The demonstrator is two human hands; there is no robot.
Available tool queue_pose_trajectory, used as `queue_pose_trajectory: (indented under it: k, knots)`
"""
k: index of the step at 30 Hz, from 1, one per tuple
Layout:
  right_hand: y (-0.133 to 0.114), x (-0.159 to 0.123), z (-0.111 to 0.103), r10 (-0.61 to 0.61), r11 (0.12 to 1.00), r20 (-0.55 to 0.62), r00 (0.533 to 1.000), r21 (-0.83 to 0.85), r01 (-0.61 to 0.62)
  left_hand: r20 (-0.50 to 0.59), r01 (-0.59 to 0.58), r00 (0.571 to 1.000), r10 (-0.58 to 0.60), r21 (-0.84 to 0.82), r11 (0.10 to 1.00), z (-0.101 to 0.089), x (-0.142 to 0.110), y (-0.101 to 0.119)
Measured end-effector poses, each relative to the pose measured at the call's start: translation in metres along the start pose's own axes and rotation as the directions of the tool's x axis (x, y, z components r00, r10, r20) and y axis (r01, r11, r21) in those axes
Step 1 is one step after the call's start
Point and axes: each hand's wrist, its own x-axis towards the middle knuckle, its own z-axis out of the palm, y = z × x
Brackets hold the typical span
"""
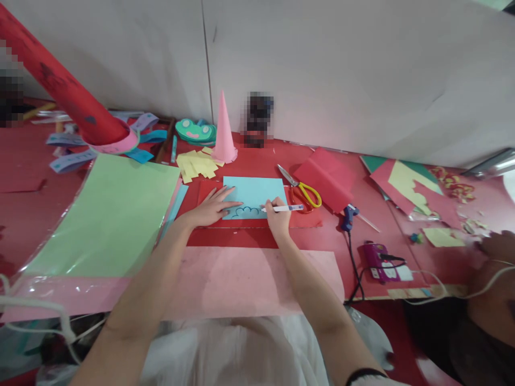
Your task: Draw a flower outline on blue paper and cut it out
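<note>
A light blue sheet of paper (253, 187) lies on red paper on the table in front of me. Along its lower part runs a dark scalloped line, like a cloud's edge. My left hand (211, 208) rests flat with fingers spread over the sheet's left side. In my right hand (277, 214) is a white marker (289, 208), its tip close to the right end of the drawn line. Scissors (300, 187) with yellow and orange handles lie just right of the sheet, blades pointing up and left.
A pink paper cone (223, 131) stands behind yellow paper strips (197, 165). Green sheets (108, 214) in plastic lie left. On the right are a glue gun (349, 217), a purple power strip (382, 262) with cords, and paper scraps (402, 185). Another person's hand (497, 246) is at far right.
</note>
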Motion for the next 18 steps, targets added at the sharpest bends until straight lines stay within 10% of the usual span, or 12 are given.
queue_pose_trajectory:
  k: [18]
  knots:
    - [-0.004,-0.016,-0.018,0.043,0.997,0.091,0.995,0.061,-0.049,-0.01,-0.009,1.0,0.009,-0.007,1.0,0.001,-0.001,-0.002]
